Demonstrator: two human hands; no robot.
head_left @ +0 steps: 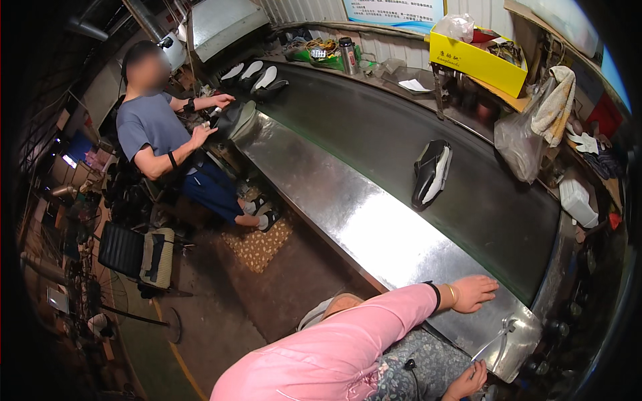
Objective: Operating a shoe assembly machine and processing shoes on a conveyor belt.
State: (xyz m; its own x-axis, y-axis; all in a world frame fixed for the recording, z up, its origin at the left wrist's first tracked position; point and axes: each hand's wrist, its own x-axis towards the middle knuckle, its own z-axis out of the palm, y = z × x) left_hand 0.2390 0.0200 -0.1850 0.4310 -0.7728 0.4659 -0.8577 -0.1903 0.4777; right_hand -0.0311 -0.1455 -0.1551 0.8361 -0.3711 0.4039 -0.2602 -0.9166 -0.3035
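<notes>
My left hand (473,293), at the end of a pink sleeve, is stretched out flat over the shiny metal worktop (348,200), fingers extended and nothing in them. Whether it touches the metal I cannot tell. Low at the picture's edge, my right hand (467,382) has its fingers closed on the near end of a thin, pale tool (493,342). The tool's far end looks forked or hooked and lies over the worktop's corner. Beyond the worktop, on a dark belt (495,227), rests a black shoe (432,175) with a white sole, apart from both hands.
A co-worker (160,113) stands at the worktop's far left end, hands near a dark piece. Several white-soled shoes (253,72) lie on the belt's far end. Behind the belt are a yellow box (478,63), a flask (348,56) and a hanging plastic bag (521,144). A chair (124,248) stands left.
</notes>
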